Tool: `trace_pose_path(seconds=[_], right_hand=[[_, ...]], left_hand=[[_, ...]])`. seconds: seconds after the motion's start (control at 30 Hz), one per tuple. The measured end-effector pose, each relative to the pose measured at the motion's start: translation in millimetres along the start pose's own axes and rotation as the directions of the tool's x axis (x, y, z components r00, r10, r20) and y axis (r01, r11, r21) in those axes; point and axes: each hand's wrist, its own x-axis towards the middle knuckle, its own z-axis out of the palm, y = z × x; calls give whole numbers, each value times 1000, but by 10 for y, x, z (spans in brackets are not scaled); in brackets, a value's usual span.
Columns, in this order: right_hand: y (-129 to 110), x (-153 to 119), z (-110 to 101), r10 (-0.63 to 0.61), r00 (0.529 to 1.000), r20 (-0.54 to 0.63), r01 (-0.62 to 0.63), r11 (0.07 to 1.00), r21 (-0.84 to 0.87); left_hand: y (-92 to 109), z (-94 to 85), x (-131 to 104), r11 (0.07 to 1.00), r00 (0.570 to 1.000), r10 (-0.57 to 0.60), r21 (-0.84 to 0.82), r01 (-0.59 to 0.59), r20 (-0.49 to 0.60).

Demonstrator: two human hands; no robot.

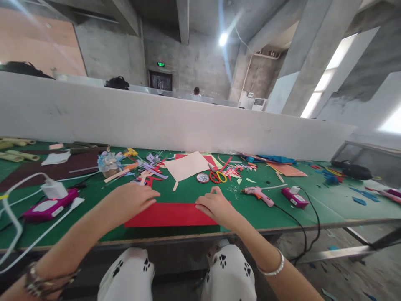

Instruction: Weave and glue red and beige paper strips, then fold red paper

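Note:
A long strip of red paper (177, 214) lies across the green tabletop close to its front edge, with a dark shadow under its near side. My left hand (133, 202) grips its left end, fingers bent over the far edge. At the right end, my right hand (216, 207) pinches the paper with curled fingers. Just beyond the hands are a pale pink paper sheet (188, 166), scissors with red and yellow handles (218, 176) and a small round patterned disc (202, 178). The undersides of both hands are hidden.
A pink glue gun (259, 195) lies to the right, its black cord running past a magenta power strip (294, 197). Another magenta power strip (52, 205) with a white charger stands at left. Paper scraps (150, 169) cover the middle. A white partition (188, 125) closes the back.

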Motion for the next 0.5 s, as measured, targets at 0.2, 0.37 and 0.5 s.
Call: trace_pose_path(seconds=[0.2,0.37,0.5], right_hand=[[-162,199,17,-26,1000,-9,26,999,18],[-78,171,-15,8,1000,-12,-6,988,152],[36,91,-23,46,999,-25,-40,975,219]], left_hand=[[485,329,323,956,979,204,210,-205,26],[380,431,323,922,950,292,296,-249,-111],[118,415,195,915,950,290,325,-238,-120]])
